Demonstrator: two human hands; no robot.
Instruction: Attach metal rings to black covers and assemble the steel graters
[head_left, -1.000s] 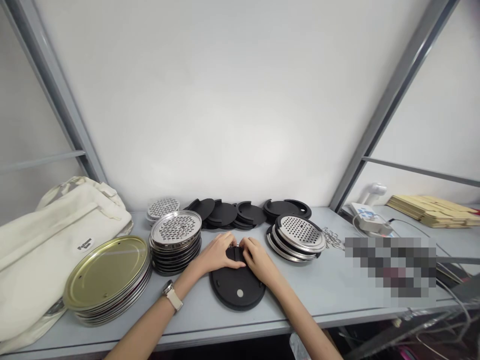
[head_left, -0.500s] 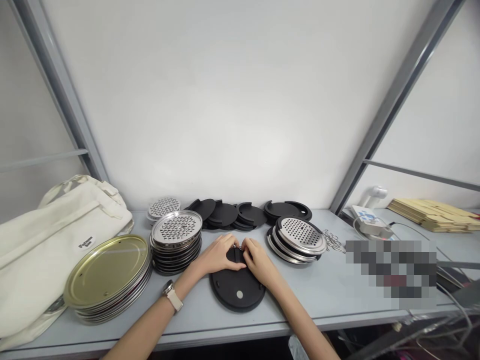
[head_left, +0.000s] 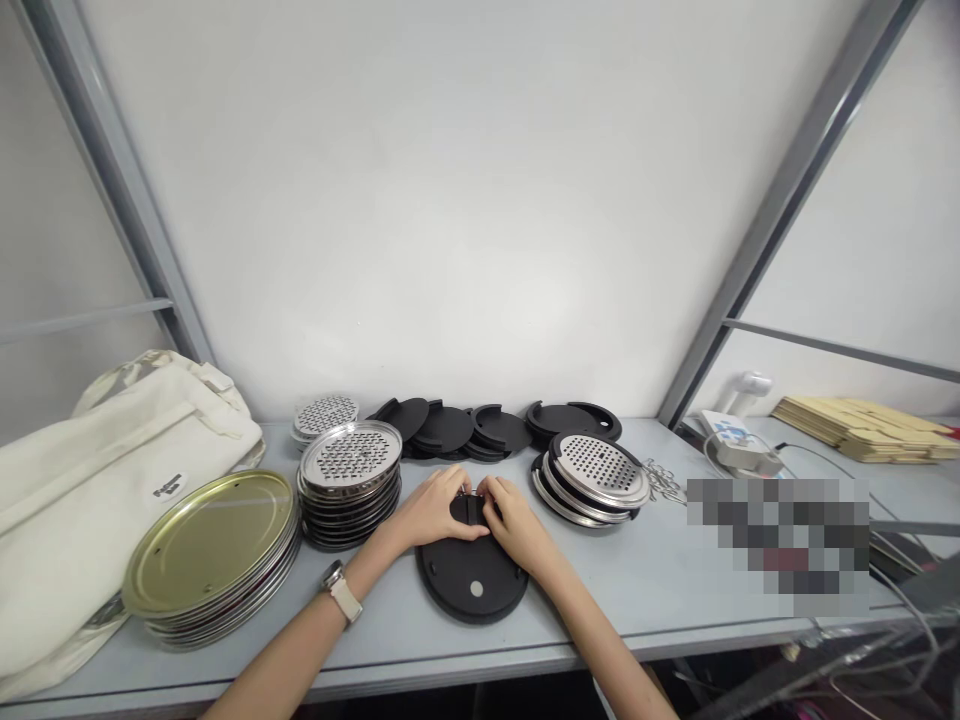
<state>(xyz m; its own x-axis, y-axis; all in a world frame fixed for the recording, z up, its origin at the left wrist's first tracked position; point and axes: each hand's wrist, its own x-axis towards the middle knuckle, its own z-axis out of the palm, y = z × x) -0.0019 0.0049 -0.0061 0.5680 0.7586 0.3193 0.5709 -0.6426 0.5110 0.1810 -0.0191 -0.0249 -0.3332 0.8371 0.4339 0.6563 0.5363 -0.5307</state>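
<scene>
A round black plastic disc (head_left: 474,588) lies flat on the shelf in front of me, with a pale round spot near its front edge. My left hand (head_left: 441,508) and my right hand (head_left: 511,515) meet at its far edge, fingers closed in a pinch. Between the fingertips shows a thin metal wire piece (head_left: 472,492), mostly hidden, at the disc's black tab. Both wrists rest low over the disc's sides. A small pile of similar bent wire pieces (head_left: 663,481) lies farther right.
Left of my hands stand a stack of metal grater discs (head_left: 352,460) and gold-coloured round lids (head_left: 214,545) beside a white cloth bag (head_left: 112,500). Black round holders (head_left: 442,428) line the wall. Perforated discs (head_left: 598,468) are stacked right; flat wooden pieces (head_left: 862,428) lie beyond the post.
Hands and disc keep nearly the same pose; the fingertips have shifted very slightly around the wire piece. The whole view has drifted a little to the left.
</scene>
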